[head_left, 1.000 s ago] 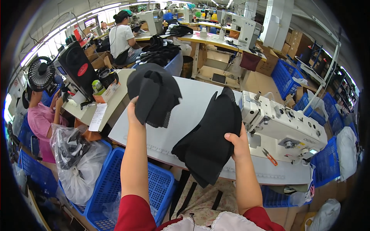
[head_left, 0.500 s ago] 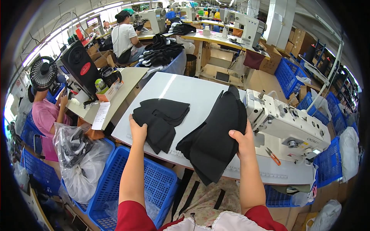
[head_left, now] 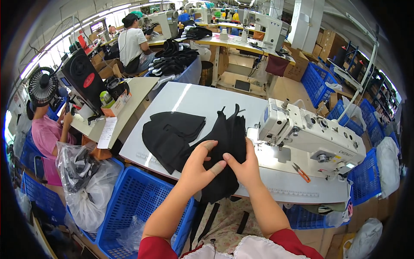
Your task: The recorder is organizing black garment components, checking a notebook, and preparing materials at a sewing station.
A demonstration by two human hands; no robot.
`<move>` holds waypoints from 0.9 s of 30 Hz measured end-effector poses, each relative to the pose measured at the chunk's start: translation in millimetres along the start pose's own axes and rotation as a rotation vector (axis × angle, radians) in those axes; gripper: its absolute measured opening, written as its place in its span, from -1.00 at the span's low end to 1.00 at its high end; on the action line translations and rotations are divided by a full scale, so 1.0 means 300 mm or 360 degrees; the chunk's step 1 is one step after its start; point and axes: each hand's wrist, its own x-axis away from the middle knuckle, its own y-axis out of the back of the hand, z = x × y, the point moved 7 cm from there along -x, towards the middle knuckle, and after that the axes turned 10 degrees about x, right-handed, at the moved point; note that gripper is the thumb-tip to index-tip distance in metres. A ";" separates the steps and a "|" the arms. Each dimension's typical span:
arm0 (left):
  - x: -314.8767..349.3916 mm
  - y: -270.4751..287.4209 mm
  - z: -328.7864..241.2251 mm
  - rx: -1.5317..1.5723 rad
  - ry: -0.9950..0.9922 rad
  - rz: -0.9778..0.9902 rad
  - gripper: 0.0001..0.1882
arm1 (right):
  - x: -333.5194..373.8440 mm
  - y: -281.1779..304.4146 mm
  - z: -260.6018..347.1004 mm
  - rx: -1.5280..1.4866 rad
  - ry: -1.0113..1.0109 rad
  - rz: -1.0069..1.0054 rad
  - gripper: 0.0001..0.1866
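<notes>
Both my hands grip one stack of black fabric pieces (head_left: 224,177) above the front edge of the white tabletop (head_left: 215,97). My left hand (head_left: 202,168) is closed around the stack's left side. On the right side my right hand (head_left: 243,166) holds it, thumb in front and fingers behind. The two thumbs nearly meet at the middle, and the stack looks bunched at its upper end. A second pile of black fabric pieces (head_left: 166,136) lies flat to the left on the tabletop. To the right stands a white sewing machine (head_left: 315,129).
Orange-handled thread snips (head_left: 302,173) lie beside the machine. A blue plastic crate (head_left: 133,203) stands below left, next to a clear plastic bag (head_left: 86,190). A side table (head_left: 129,108) holds a black speaker (head_left: 84,77). Co-workers in pink (head_left: 47,134) and white (head_left: 133,47) sit beyond.
My left hand has left the flat pile and moved right onto the held stack. My right hand has shifted left with the stack, which is now bunched between both hands.
</notes>
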 end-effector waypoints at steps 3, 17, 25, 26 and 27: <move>0.023 -0.009 0.005 -0.0010 0.0078 -0.0093 -0.25 | 0.029 -0.007 -0.028 -0.0128 -0.0005 -0.0001 -0.38; 0.073 -0.039 -0.037 -0.0157 0.0006 -0.0159 -0.24 | 0.111 -0.010 -0.068 -0.0541 0.0021 0.0075 -0.49; 0.161 0.106 0.117 0.0905 0.0448 -0.0778 -0.75 | 0.123 0.041 -0.183 -0.1179 -0.0360 -0.0065 -0.46; 0.166 0.144 0.107 0.0984 0.0389 -0.0881 -0.75 | 0.128 0.054 -0.203 -0.1207 -0.0426 -0.0103 -0.44; 0.180 0.177 0.127 0.1053 0.0412 -0.0942 -0.75 | 0.133 0.064 -0.210 -0.1209 -0.0463 -0.0133 -0.43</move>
